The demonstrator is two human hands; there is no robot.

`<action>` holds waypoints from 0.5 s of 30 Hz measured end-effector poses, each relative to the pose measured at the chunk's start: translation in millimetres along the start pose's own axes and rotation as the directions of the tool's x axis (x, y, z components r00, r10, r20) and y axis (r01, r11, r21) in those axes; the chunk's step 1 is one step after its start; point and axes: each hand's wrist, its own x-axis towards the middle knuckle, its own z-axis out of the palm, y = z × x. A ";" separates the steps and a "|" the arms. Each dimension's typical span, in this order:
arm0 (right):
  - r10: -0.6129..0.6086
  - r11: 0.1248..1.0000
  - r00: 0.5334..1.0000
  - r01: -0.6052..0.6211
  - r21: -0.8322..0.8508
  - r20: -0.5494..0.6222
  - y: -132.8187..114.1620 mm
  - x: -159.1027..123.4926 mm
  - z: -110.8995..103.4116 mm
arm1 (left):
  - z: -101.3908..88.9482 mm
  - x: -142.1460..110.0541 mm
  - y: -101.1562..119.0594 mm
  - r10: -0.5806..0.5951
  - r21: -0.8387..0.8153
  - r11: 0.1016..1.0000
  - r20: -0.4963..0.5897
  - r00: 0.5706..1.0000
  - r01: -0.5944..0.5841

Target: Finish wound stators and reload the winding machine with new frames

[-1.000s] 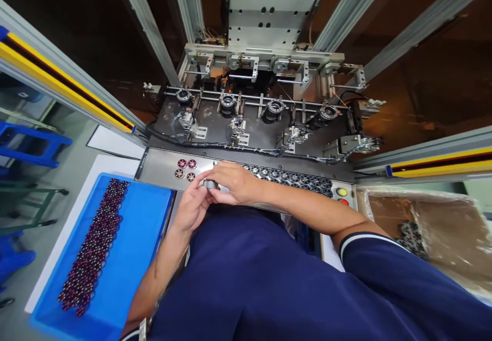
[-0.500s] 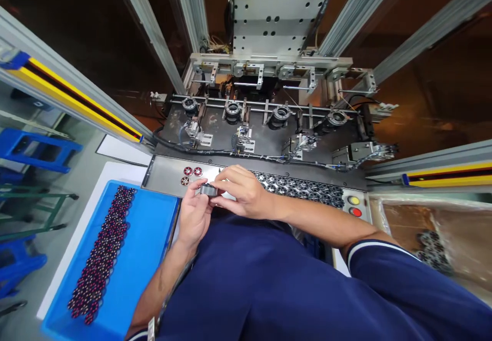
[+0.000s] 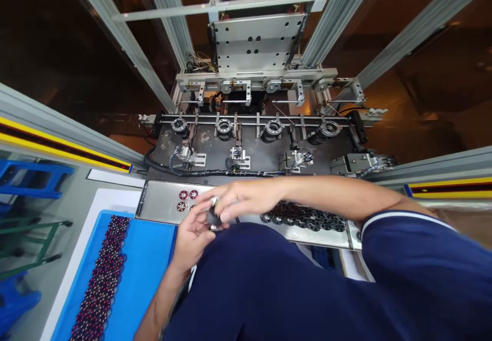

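My left hand (image 3: 194,236) is cupped around a small dark grey round part (image 3: 212,218) in front of my body, its fingers curled at the part's left side. My right hand (image 3: 244,200) reaches in from the right, fingertips closed over the same part. Blur and the fingers hide much of it, and a light, shiny patch shows at its top. Beside the left fingers, several red-and-black round parts (image 3: 183,195) lie on the metal tray (image 3: 159,200). Under my right forearm, rows of black and silver ring-like parts (image 3: 303,215) lie on the same tray.
Behind the tray stands a machine with several round fixtures (image 3: 273,128) and small clamps (image 3: 239,156). A blue bin (image 3: 148,259) at left holds many red-and-black round parts (image 3: 102,274). Yellow sensor bars (image 3: 65,146) flank the frame. Blue stools (image 3: 33,177) stand at far left.
The view has tilted up, so the scene sits lower. My right hand has turned over the grey part, with its forearm raised across the tray. The part is now tilted and more covered.
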 end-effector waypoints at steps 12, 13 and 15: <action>0.331 0.603 0.797 -0.590 -0.537 -0.504 131.3 17.3 -174.4 | -14.7 15.4 -47.4 -0.121 0.409 0.889 -0.225 0.967 0.206; 0.331 0.602 0.797 -0.591 -0.538 -0.505 135.3 16.8 -173.9 | -15.8 13.5 -48.4 -0.127 0.413 0.884 -0.235 0.964 0.217; 0.324 0.600 0.797 -0.589 -0.542 -0.509 141.3 16.3 -173.2 | -17.9 11.7 -49.2 -0.137 0.421 0.876 -0.251 0.958 0.236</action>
